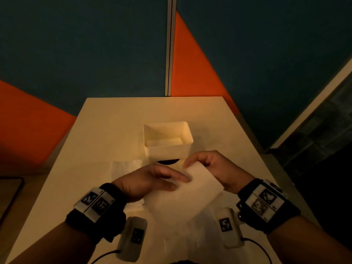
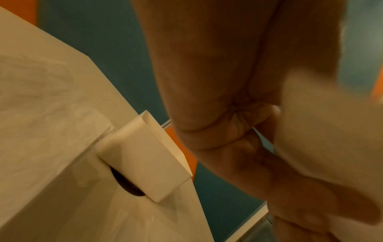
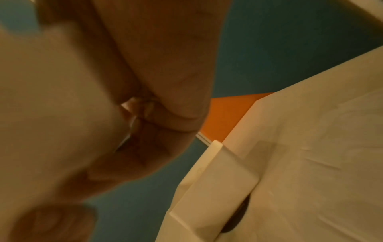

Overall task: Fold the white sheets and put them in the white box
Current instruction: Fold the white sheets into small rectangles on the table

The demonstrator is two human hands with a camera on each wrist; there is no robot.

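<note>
The left grip [image 1: 150,180] and right grip [image 1: 211,164] pinch a smooth white sheet [image 1: 192,191] aloft, just before the box [image 1: 169,153]. Only the head view shows a second sheet [image 1: 165,142] lying inside.

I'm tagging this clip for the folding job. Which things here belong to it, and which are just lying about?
Belongs to the job:
- sheet, held by left hand and right hand
- loose sheet on the table
- box

Just lying about:
- dark disc by the box
</note>
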